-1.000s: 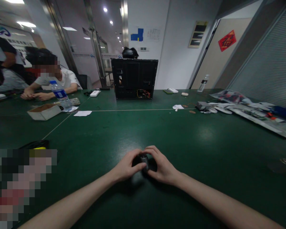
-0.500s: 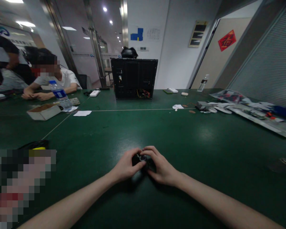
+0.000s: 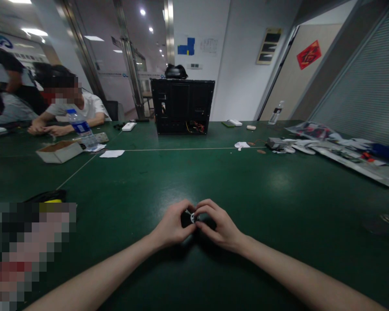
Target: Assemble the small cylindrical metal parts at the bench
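Two hands (image 3: 221,227) holding one small metallic part (image 3: 192,218); two bottles (image 3: 83,129).

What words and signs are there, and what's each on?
"福", seemingly: red sign on the door.
Left wall lettering: too blurred.
Glass lettering: too small.
Blue bottle label: too blurred.
Right bottle label: too small.
Pale wall sheet: too faint.
Held part: none readable.
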`<state>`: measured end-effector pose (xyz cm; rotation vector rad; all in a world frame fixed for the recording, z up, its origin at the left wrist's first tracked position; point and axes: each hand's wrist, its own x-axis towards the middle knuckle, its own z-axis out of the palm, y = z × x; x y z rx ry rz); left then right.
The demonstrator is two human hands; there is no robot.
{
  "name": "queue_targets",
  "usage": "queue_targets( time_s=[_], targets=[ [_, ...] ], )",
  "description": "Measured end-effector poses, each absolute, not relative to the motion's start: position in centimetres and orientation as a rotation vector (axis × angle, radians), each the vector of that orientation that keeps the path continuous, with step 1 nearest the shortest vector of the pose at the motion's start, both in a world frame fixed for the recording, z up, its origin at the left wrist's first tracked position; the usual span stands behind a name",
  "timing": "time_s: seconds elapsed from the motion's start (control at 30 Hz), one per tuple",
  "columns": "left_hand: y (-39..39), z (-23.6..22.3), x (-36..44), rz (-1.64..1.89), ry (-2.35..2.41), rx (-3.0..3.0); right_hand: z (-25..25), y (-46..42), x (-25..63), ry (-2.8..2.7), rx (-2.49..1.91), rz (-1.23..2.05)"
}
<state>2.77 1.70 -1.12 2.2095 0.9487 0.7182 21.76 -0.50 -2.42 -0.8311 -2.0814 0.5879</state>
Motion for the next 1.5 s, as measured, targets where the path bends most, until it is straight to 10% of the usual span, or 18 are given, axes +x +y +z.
queue_targets(
  time_s=[1.5],
  targets=[
    [2.1, -1.9, 2.2, 0.789, 0.897, 2.042, -2.4, 0.5, 22.4, -2.24, -0.99, 0.598]
  ],
)
